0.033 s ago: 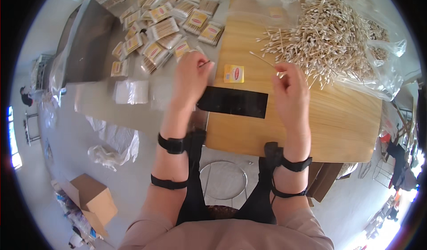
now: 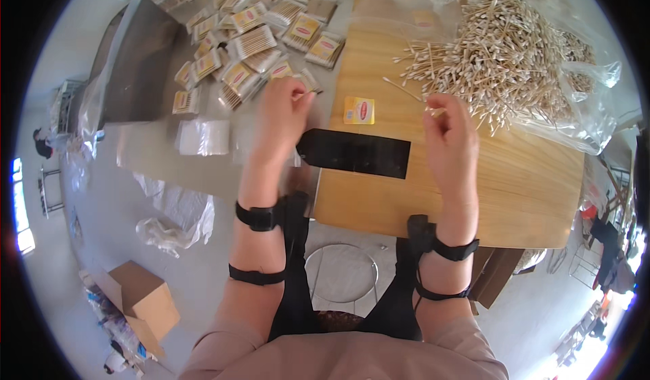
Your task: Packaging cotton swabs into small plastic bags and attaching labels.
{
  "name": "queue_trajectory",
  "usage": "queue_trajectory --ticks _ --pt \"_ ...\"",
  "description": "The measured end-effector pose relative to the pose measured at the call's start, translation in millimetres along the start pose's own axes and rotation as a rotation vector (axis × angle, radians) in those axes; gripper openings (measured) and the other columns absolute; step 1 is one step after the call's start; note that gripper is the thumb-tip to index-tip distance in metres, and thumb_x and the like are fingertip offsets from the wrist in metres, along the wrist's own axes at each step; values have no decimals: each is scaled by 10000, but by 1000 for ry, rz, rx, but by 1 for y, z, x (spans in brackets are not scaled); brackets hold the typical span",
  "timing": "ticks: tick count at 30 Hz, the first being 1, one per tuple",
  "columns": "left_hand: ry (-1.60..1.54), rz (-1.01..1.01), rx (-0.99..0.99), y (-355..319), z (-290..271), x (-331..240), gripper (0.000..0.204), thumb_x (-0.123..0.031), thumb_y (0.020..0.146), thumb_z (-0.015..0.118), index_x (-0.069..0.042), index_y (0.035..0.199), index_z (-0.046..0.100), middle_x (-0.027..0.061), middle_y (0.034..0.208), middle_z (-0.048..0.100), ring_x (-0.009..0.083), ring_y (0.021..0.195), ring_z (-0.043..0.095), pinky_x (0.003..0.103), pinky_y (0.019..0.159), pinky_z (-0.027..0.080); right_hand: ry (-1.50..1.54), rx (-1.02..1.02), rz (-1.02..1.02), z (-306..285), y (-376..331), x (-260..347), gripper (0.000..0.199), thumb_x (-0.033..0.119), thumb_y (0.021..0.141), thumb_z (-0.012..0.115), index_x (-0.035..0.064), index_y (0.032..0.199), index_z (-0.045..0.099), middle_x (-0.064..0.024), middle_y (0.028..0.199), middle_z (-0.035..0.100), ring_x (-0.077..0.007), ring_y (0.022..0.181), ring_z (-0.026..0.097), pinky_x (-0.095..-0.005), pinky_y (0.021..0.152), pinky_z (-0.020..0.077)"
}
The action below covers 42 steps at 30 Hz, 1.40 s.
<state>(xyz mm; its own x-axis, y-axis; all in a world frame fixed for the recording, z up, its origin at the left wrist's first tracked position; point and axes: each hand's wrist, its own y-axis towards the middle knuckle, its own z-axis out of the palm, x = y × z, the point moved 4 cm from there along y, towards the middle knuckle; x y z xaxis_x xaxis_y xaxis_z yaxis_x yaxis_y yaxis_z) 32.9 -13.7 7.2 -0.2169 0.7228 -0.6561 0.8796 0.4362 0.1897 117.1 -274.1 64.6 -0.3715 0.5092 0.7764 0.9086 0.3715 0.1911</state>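
Observation:
My left hand hovers by the packs at the table's left part. Its fingers are pinched together on something thin that I cannot make out. My right hand is over the wooden table, fingers curled, with pale cotton swab tips showing between them. One loose cotton swab lies just beyond these fingertips. Between my hands are a small yellow card with a red oval and, nearer me, a flat black strip. A large heap of cotton swabs spreads beyond my right hand.
Many filled swab packs cover the grey surface at the far left. A stack of clear bags lies left of my left hand. Clear plastic sheeting surrounds the heap. A round stool and an open cardboard box stand below.
My right hand has shifted slightly right, away from the loose cotton swab. My left hand has moved slightly left, its fingers still pinched. The whole view has shifted a little.

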Motion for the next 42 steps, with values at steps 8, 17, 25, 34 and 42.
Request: queue_trajectory --ticks 8,17,25,34,42 --pt "305 -72 368 -23 -53 18 506 -79 672 806 -76 1141 615 126 1183 593 312 1142 534 399 976 440 89 -57 109 -28 -2 -16 137 41 877 637 26 1013 622 -48 862 606 -139 599 478 -289 581 426" --pt "578 -18 533 -44 -25 7 909 -108 552 886 -159 1363 480 101 1498 385 338 1444 254 494 1175 238 106 -29 113 -36 -3 -31 111 37 880 636 15 989 628 -49 813 609 -133 599 457 -279 582 423" --pt "417 -24 476 -43 -36 18 790 -81 575 865 -129 1293 540 115 1459 440 329 1442 272 480 1188 216 162 -6 114 -34 -6 -30 120 10 877 626 8 997 630 -63 820 625 -131 616 465 -277 591 435" --pt "465 111 466 -43 -31 -19 769 -26 574 845 -115 1275 541 107 1450 469 321 1429 310 490 1172 276 145 15 118 -33 -5 -28 121 11 879 621 5 998 636 -65 813 619 -127 615 468 -273 591 432" --pt "336 199 476 -49 -18 -52 721 -22 573 846 -58 1236 565 118 1295 540 330 1275 459 429 1070 402 131 1 109 -41 -4 -36 123 20 877 628 9 1000 628 -81 845 635 -163 647 519 -293 625 458"
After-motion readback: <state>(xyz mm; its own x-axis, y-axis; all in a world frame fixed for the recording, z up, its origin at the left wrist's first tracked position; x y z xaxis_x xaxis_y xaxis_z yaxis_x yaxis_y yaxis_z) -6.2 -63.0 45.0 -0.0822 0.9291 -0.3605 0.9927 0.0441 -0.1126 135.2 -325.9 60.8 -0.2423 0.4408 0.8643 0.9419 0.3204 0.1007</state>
